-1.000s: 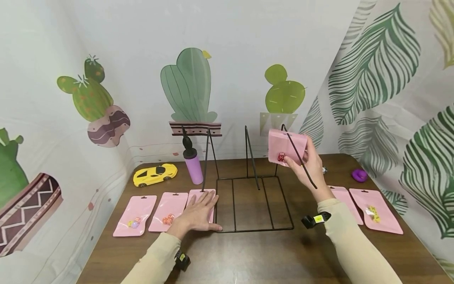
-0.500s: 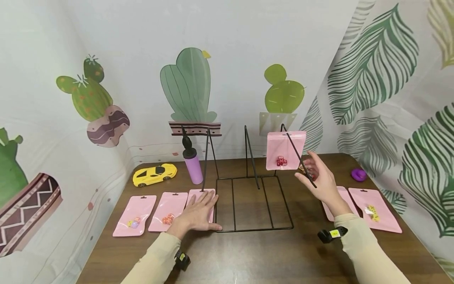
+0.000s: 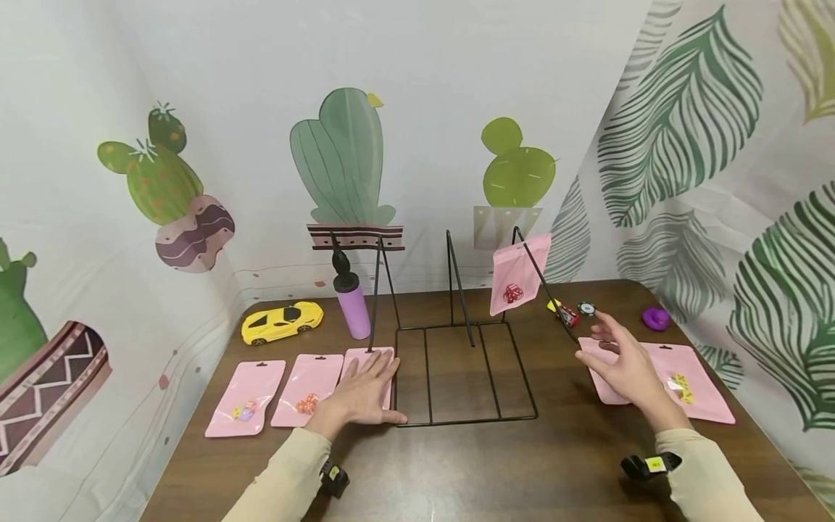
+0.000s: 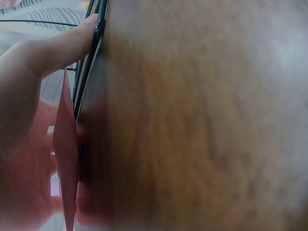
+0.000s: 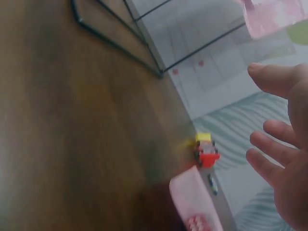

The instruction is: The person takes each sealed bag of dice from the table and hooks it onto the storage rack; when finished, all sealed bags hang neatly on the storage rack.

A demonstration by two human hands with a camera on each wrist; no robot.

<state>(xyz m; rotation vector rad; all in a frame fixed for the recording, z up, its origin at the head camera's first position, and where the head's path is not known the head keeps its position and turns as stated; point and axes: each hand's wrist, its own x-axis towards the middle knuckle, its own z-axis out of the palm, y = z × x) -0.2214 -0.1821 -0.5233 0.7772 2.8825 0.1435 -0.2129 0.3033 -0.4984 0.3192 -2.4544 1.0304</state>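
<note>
A pink pouch [image 3: 506,268] with red dice [image 3: 513,293] hangs from the right arm of a black wire rack [image 3: 450,423], its face turned at an angle. My left hand [image 3: 365,391] lies spread over another pink pouch [image 3: 354,354] at the rack's left side. Its thumb touches the base wire, as the left wrist view also shows. To the right of the rack, my right hand [image 3: 629,371] hovers with relaxed, parted fingers and nothing in them. Below it lies a pink pouch [image 3: 601,391], partly hidden by the hand; the right wrist view shows red dice [image 5: 197,222] in it.
Two pink pouches with dice [image 3: 246,410] lie at the left, one with yellow dice [image 3: 711,402] at far right. Behind stand a yellow toy car [image 3: 282,324] and purple pump [image 3: 354,312]. A red toy car [image 3: 567,315], poker chip [image 3: 586,308] and purple ring-shaped toy [image 3: 655,318] lie back right.
My right hand has let go of the pouch with red dice and moved right and down, over the pouches there. The hanging pouch has swung round on the arm. My left hand has stayed put.
</note>
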